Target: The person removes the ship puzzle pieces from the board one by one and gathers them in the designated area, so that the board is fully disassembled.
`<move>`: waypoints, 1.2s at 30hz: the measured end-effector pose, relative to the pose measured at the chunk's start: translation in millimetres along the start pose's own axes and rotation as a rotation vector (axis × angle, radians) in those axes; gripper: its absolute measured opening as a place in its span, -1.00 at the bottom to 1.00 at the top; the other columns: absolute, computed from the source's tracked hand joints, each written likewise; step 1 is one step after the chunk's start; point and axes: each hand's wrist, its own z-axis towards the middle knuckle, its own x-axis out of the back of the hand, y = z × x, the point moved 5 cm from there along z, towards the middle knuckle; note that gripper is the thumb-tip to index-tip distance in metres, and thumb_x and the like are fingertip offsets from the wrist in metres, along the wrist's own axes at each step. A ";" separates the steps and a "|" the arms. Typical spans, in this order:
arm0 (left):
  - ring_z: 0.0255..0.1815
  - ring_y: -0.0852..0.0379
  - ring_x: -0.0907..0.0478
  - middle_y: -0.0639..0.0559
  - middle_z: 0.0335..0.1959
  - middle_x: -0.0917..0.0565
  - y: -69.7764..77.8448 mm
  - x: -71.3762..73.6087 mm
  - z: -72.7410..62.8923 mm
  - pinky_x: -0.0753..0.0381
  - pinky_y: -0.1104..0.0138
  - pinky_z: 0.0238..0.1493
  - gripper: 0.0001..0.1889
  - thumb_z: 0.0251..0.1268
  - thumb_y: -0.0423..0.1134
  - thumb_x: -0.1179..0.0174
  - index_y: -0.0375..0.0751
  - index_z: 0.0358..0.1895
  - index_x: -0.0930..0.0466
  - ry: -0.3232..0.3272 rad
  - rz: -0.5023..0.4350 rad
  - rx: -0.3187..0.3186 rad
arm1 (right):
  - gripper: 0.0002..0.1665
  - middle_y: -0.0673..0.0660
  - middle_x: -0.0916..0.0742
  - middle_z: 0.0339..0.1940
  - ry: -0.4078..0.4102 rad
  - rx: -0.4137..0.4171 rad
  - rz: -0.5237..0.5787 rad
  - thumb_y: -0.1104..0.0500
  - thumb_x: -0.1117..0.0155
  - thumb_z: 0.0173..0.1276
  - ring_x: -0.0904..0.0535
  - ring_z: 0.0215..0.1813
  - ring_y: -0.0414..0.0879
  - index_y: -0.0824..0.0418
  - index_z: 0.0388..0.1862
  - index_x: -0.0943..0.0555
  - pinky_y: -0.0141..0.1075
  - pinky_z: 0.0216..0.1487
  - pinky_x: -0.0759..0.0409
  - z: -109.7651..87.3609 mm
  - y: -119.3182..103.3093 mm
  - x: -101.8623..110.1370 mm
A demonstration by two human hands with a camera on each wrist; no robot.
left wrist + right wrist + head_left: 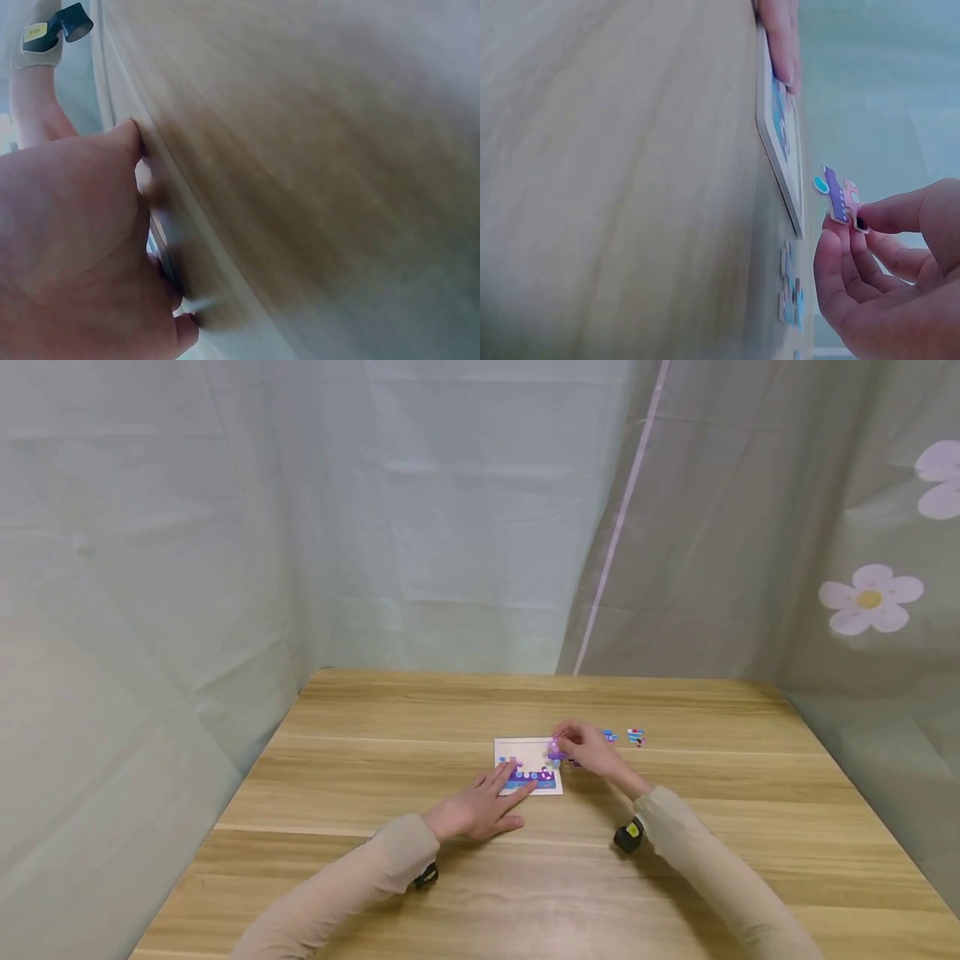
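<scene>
A puzzle board (528, 750) with a pale frame lies on the table, its near rows filled with blue and purple pieces. My left hand (491, 802) rests with spread, straight fingers over the board's near left part. Its palm side fills the left of the left wrist view, fingertips down at the board. Above the board's right edge, my right hand (588, 750) pinches a pink and purple puzzle piece (837, 196) between thumb and fingertips. In the right wrist view that piece is held up clear of the board (772, 142).
Loose puzzle pieces (636, 737) lie on the wooden table (375, 718) to the right of the board, some partly behind my right hand. Pale curtains (480, 527) hang behind the table's far edge. Each wrist wears a small black camera (628, 836).
</scene>
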 end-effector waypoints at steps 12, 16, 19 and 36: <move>0.62 -0.03 0.34 -0.10 0.61 0.35 -5.5 -13.7 8.0 0.08 0.02 0.57 -0.30 0.45 0.31 0.28 0.31 0.56 0.23 0.005 -0.005 0.027 | -0.77 0.24 -0.70 -0.33 0.054 -0.115 0.070 0.30 -0.12 0.41 -0.62 -0.43 -0.09 0.39 -0.02 -0.55 -0.30 -0.36 -0.62 -8.8 15.4 21.0; 0.62 -0.02 0.35 -0.11 0.61 0.35 -5.9 -16.3 9.3 0.09 0.01 0.57 -0.22 0.36 0.41 0.25 0.29 0.56 0.22 0.008 -0.001 0.048 | -0.76 0.23 -0.68 -0.34 0.048 -0.137 0.095 0.30 -0.09 0.41 -0.61 -0.41 -0.09 0.42 -0.02 -0.54 -0.31 -0.35 -0.61 -12.1 18.2 27.4; 0.62 -0.04 0.32 -0.12 0.61 0.33 -5.2 -14.7 9.1 0.07 0.00 0.57 -0.16 0.30 0.47 0.23 0.29 0.56 0.21 0.027 0.012 0.047 | -0.74 0.19 -0.66 -0.37 0.043 -0.164 0.110 0.30 -0.08 0.42 -0.60 -0.39 -0.07 0.42 0.00 -0.52 -0.31 -0.35 -0.62 -15.6 21.1 33.0; 0.62 -0.04 0.31 -0.11 0.61 0.31 -3.3 -14.2 7.9 0.08 0.01 0.57 -0.14 0.25 0.51 0.23 0.31 0.56 0.20 0.025 0.040 0.059 | -0.69 0.22 -0.71 -0.28 -0.005 -0.237 0.185 0.33 -0.20 0.36 -0.64 -0.40 -0.17 0.54 -0.02 -0.51 -0.31 -0.31 -0.71 -29.1 36.4 51.8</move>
